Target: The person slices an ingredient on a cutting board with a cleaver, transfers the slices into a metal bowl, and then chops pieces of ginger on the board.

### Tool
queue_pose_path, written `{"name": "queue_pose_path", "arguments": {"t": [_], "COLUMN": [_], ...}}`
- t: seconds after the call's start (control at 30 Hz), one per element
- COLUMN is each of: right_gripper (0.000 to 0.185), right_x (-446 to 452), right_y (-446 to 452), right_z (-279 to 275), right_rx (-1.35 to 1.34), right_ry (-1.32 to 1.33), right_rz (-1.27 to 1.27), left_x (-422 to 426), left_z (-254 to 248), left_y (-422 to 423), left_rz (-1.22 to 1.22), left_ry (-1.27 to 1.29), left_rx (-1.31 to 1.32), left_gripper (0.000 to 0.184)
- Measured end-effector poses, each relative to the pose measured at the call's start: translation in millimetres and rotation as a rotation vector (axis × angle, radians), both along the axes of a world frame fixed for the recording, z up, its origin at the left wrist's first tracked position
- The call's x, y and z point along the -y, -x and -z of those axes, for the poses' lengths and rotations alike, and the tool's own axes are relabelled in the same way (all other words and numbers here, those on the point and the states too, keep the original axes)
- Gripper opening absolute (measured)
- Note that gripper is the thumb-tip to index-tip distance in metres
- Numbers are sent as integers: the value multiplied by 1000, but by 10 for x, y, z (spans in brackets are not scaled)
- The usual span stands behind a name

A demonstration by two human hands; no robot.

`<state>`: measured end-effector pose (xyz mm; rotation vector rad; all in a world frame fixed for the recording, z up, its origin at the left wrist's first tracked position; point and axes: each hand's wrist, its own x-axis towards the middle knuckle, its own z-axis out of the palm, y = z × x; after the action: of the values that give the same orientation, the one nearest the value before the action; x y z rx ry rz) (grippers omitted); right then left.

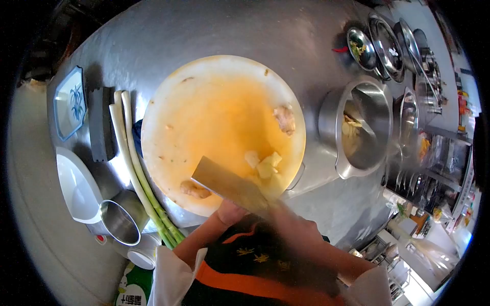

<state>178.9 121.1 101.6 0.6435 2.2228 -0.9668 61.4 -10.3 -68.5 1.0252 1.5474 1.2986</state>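
Observation:
A broad-bladed cleaver (224,182) lies slantwise over the lower part of a round, yellow-stained cutting board (204,112). My right hand (291,224), smeared by motion, is closed at the cleaver's handle end. My left hand (230,211) is at the board's near edge, partly behind the blade, so its fingers are hidden. Pale peeled pieces (268,166) sit beyond the blade at the lower right of the board. One knobbly brown piece (284,120) rests near the right edge, and another (195,189) is at the lower left.
Long green onions (138,168) lie left of the board, beside a dark grey block (100,125). Further left are a blue-rimmed dish (70,104), a white bowl (76,186) and a metal cup (120,222). A steel pot (332,122) holding slices and metal bowls (361,48) stand at right.

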Motion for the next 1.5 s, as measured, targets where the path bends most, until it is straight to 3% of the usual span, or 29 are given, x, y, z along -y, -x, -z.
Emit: {"name": "queue_pose_path", "arguments": {"t": [0.13, 0.2, 0.63, 0.7, 0.77, 0.9, 1.03, 1.13, 1.2, 1.23, 1.3, 1.37, 1.5], "right_gripper": [47, 48, 50, 51, 50, 48, 48, 47, 46, 46, 46, 48, 48], "right_x": [64, 67, -68, -83, -62, -20, -93, -110, -118, -115, -71, -24, -46], "right_y": [-145, -151, 85, 132, 169, 281, 278, 202, 168, 154, 77, -22, -14], "right_z": [47, 56, 109, 288, 593, 684, 454, 74, -116, -177, -195, -138, -121], "right_rx": [-127, -150, -92, -111, -248, -255, -139, -70, -4, 68, 139, -5, -4], "right_ry": [-164, -179, -85, -55, -139, -128, -38, 22, 62, 63, 66, -7, -18], "right_rz": [-68, -63, -73, -65, -74, -39, 85, 72, 39, 5, -25, 17, -2], "left_x": [-10, 4, -77, -74, -41, -92, -145, -58, -47, -53, -72, -25, -6], "left_z": [-24, 19, -126, -160, -105, -171, -189, -171, -104, -117, -169, -68, -37], "left_y": [40, 47, 153, 155, 97, 144, 165, 120, 79, 75, 73, 65, 93], "left_rz": [8, 36, 62, 37, 24, 26, -5, 64, 89, 89, 6, 31, 66], "left_ry": [-51, -123, -204, -308, -269, -207, -277, -192, -32, -30, 64, -3, -96], "left_rx": [94, -149, -359, -625, -612, -474, -564, -421, 31, 30, 294, 170, -67], "left_gripper": [22, 22, 20, 20, 20, 20, 21, 24, 26, 26, 27, 27, 26]}}
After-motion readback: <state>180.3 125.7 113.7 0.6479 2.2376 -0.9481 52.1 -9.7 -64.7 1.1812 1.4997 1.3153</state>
